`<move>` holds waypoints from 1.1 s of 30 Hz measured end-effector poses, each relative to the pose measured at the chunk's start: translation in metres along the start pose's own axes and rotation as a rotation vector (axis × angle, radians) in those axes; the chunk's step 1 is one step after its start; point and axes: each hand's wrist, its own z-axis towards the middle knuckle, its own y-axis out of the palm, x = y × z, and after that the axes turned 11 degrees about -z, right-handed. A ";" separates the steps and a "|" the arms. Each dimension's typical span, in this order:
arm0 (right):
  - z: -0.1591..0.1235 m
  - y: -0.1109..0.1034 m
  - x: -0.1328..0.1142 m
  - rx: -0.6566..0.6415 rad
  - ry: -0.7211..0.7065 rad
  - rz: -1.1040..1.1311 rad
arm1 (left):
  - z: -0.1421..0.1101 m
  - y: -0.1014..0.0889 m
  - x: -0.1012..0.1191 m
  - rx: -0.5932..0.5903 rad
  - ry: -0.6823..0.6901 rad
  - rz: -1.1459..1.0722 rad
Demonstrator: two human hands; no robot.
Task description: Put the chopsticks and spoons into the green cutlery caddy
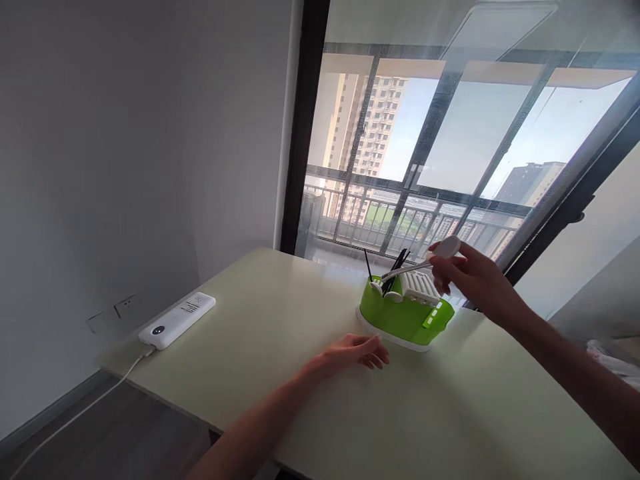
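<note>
My right hand [463, 270] pinches a white spoon [445, 248] close to its rounded bowl end. The spoon's handle slants down to the left, over a green utensil holder [395, 319] with a white base. Black chopsticks [401, 262] stand in the holder, beside a white slatted piece [420, 285]. Rounded white spoon ends [393, 297] show at its near rim. My left hand [363, 351] is just in front of the holder over the table, fingers loosely bent and apart, with nothing in them.
The pale table [260, 320] runs up to a dark-framed glass door [313, 127]. A white power bank [179, 321] with a cable [80, 413] lies at the table's left edge. A grey wall [125, 147] stands to the left.
</note>
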 end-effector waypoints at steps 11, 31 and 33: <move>0.081 0.062 0.029 -0.177 -0.120 -0.293 | -0.004 0.009 0.007 -0.009 -0.050 0.067; 0.082 0.062 0.029 -0.157 -0.118 -0.616 | -0.006 0.012 0.008 -0.018 -0.032 0.113; 0.086 0.068 0.033 -0.223 -0.114 -0.683 | -0.005 0.012 0.007 -0.014 -0.032 0.116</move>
